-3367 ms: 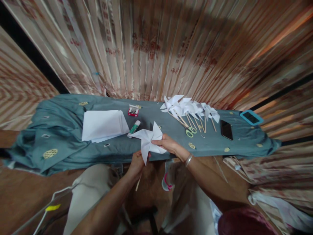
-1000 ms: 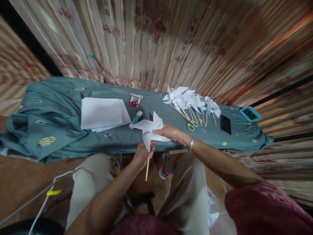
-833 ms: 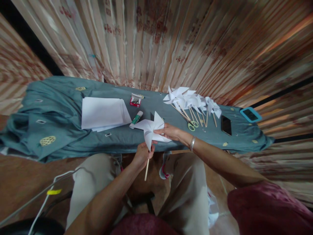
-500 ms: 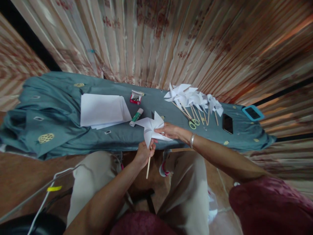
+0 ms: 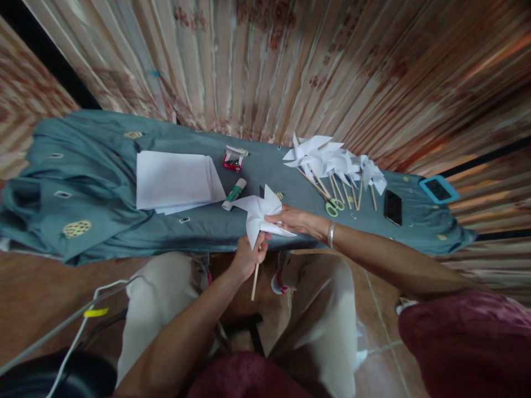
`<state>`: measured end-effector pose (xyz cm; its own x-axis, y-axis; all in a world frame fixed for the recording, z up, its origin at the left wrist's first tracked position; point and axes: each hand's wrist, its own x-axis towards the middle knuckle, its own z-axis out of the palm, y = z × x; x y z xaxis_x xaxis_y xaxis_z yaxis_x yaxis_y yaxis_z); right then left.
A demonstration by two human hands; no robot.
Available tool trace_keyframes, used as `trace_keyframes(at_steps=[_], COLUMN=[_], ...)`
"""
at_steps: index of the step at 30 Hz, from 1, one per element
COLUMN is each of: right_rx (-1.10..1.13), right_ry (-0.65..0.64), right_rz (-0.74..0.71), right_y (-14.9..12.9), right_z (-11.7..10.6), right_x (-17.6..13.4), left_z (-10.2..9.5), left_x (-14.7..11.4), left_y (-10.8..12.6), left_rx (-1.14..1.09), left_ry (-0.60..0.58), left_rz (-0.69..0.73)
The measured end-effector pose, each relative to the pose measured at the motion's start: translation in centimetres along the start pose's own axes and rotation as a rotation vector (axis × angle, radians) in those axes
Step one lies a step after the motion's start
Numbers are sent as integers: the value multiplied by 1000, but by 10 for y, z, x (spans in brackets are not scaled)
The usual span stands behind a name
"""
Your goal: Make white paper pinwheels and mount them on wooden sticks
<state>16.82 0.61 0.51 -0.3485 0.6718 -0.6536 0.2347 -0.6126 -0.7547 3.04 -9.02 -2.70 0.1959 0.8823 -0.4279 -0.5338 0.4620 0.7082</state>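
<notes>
A white paper pinwheel [image 5: 258, 213] on a wooden stick [image 5: 254, 283] is held over the front edge of the cloth-covered table. My left hand [image 5: 249, 255] is closed around the stick just below the paper blades. From the right, my right hand [image 5: 292, 219] pinches the pinwheel near its middle, thumb on the front; its other fingers are partly hidden behind the paper. A green and white glue stick [image 5: 234, 194] lies just beyond the left blade. Behind it stands an open red box of small metal pins [image 5: 233, 160].
White paper sheets [image 5: 174, 179] are stacked on the left of the table [image 5: 99, 182]. Several finished pinwheels [image 5: 332, 157] lie at the back right, with green-handled scissors [image 5: 334, 207] by their sticks. Further right are a black phone [image 5: 392, 208] and a blue-framed device [image 5: 440, 190]. A curtain [image 5: 249, 72] hangs behind.
The view has shifted slightly, so the table items sit a little differently in the picture. Both hands keep the same hold on the pinwheel.
</notes>
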Motion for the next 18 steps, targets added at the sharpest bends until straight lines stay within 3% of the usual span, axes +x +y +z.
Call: trace_keyframes(at_steps=[18], right_rx=[-24], right_ry=[71], right_rz=[-22], right_y=[5], right_z=[1], right_x=[0], left_z=[4], left_x=[3], left_y=[-2], left_rx=[-17], left_ry=[77], left_rz=[-37])
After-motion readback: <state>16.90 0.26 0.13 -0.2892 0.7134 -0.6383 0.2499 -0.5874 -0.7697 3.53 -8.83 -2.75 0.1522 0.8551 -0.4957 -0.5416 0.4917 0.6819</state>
